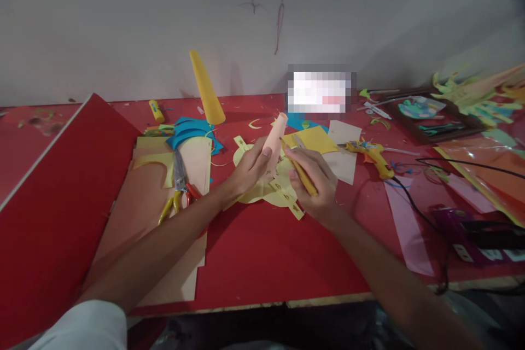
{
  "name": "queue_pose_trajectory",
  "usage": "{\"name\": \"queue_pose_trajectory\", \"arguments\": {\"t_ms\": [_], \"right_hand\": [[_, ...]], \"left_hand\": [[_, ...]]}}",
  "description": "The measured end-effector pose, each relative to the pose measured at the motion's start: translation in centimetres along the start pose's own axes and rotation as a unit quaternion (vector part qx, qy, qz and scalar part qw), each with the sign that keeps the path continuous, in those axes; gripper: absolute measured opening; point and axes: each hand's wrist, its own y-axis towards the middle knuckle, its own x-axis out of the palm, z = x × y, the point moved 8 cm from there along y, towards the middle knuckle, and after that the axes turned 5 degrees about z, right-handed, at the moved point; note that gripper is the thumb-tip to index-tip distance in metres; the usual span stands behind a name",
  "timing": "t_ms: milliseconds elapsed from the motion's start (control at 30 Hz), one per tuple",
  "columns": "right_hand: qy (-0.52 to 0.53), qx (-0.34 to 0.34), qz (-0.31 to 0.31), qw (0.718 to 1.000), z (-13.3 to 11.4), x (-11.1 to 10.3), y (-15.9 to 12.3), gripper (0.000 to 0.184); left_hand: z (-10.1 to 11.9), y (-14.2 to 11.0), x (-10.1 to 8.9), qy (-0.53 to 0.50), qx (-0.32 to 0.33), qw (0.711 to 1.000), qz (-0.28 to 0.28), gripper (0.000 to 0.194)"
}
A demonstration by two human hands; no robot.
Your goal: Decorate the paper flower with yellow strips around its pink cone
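Note:
My left hand (251, 167) is closed around a rolled peach paper cone (275, 139), holding it tilted above the table. A slim yellow pen-like tool (302, 174) is gripped in my right hand (318, 180), its tip close to the cone's side. Whether the tip touches the paper, I cannot tell. Under both hands lies a pale yellow paper cut-out (256, 192) with a strip (287, 197) bearing brown stars and marks. Behind the right hand is a sheet of deeper yellow paper (315, 139).
A yellow paper cone (207, 90) stands near the wall. Scissors (179, 172) and red-handled pliers (192, 192) lie on peach sheets (164, 262) at left, beside a red board (61, 202). At right are a yellow glue gun (379, 164) with its cable, a tray (471, 127) and a purple device (455, 229).

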Motion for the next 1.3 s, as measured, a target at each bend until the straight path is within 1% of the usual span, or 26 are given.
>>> {"name": "queue_pose_trajectory", "arguments": {"t_ms": [200, 533, 700, 800, 1000, 1133, 1300], "right_hand": [[0.016, 0.015, -0.035, 0.999, 0.11, 0.90, -0.54, 0.047], [0.001, 0.019, 0.021, 1.000, 0.52, 0.13, -0.75, 0.042], [-0.005, 0.011, 0.013, 1.000, 0.23, 0.20, -0.63, 0.042], [0.001, 0.017, 0.003, 1.000, 0.17, 0.27, -0.63, 0.042], [0.002, 0.008, -0.001, 1.000, 0.02, 0.30, -0.75, 0.044], [-0.005, 0.016, 0.015, 1.000, 0.25, 0.05, -0.74, 0.042], [0.004, -0.001, 0.005, 1.000, -0.15, 0.13, -0.69, 0.046]], "left_hand": [[0.16, 0.00, -0.10, 0.003, 0.001, 1.000, 0.004, 0.048], [-0.08, -0.10, -0.17, 0.009, 0.005, 1.000, 0.017, 0.046], [-0.08, -0.10, -0.14, 0.010, 0.003, 1.000, 0.015, 0.045], [-0.08, -0.06, -0.12, 0.002, 0.000, 1.000, 0.014, 0.044], [-0.01, -0.05, -0.10, 0.004, 0.000, 1.000, 0.013, 0.045], [-0.04, -0.09, -0.14, 0.003, 0.005, 1.000, 0.016, 0.045], [-0.28, -0.11, -0.22, 0.007, 0.000, 1.000, 0.016, 0.046]]}}
